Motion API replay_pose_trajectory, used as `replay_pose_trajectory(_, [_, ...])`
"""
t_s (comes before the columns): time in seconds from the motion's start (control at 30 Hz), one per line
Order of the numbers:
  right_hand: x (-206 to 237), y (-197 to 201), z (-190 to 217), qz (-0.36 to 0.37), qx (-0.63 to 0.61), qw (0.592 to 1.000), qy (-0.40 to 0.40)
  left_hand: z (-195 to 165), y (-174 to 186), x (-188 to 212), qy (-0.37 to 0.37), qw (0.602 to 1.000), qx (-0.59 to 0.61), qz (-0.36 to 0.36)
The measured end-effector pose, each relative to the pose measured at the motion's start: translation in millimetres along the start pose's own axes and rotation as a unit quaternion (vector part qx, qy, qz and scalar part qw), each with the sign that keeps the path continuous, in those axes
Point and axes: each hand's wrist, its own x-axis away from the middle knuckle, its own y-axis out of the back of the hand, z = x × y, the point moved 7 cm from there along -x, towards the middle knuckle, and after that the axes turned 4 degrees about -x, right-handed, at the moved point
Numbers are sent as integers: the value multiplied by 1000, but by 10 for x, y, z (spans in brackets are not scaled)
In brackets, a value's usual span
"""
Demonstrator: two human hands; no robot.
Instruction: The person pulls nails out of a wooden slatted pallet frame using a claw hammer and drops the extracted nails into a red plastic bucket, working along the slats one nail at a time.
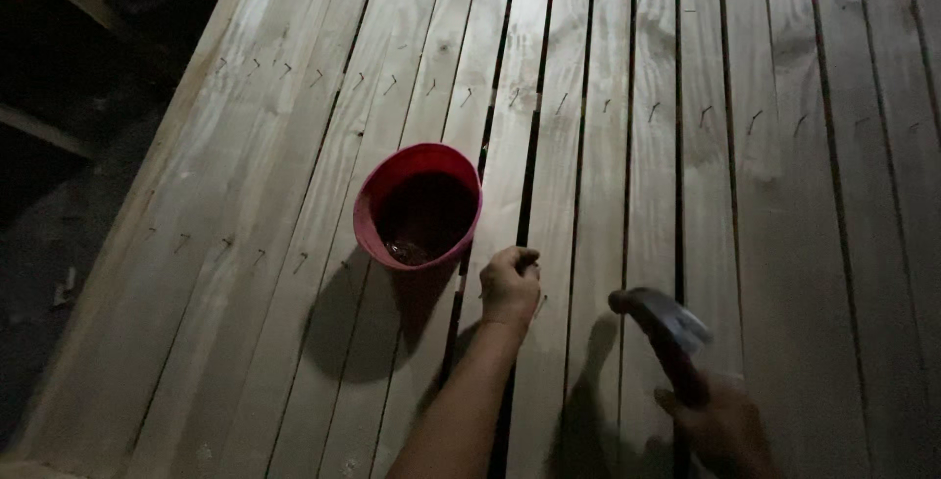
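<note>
Two hands on pale wooden slats, nail and hammer out

Left hand [510,285] is curled up tight, fingertips pinched together right down on the pale wooden slatted deck [804,204]. Pretty sure there's a small nail in that pinch, but it's too dark and tiny to actually make out. Right hand [720,422] is wrapped shut around the handle of a dark metal-headed hammer [655,314], head raised and blurry just beside the left hand, a slat or so over. Just up and left of the pinching hand sits a round red plastic bowl [420,206], upright on the slats, something small glinting at the bottom. Rows of bent nails [392,83] run across the boards.
</note>
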Motion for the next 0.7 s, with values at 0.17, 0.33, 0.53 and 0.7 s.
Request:
replay_pose_trajectory(0.17, [94, -127, -183, 27, -186, 982, -38, 25, -174, 125, -26, 999, -14, 13])
replay_pose_trajectory(0.33, [-205, -225, -470, 21, -74, 994, -75, 49, -475, 232, -82, 995, -9, 53])
replay_pose_trajectory(0.53, [-551, -299, -888, 25, -22, 997, -73, 67, -651, 297, -191, 980, -48, 34])
replay_pose_trajectory(0.7, [-598, -311, -902, 5, 30, 999, -39, 95, -780, 344, -207, 966, -154, 25])
